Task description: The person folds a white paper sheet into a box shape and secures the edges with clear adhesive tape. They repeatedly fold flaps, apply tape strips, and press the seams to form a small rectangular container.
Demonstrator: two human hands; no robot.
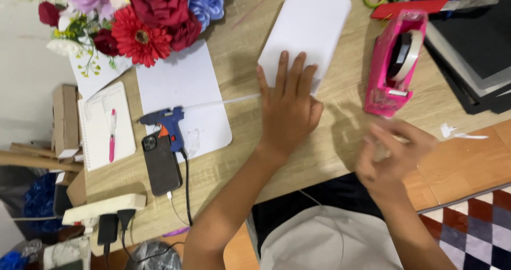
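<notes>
- The white foam sheet [308,27] lies flat on the wooden counter [346,89], toward the far middle, left of the pink tape dispenser [395,62].
- The left hand [287,102] presses down on its near edge, fingers spread and flat, gripping nothing.
- The right hand [391,150] is blurred near the counter's near edge; fingers look pinched together, but I cannot tell on what.
- The sheet looks light, fairly stiff and easily dented, likely to slide on the smooth wood; best taken by its long edges.
- A blue glue gun [167,123] rests on white paper [183,97] to the left.

Pink tape dispenser [394,62], blue glue gun [166,122], white foam sheet [308,27], red flowers [151,22].
</notes>
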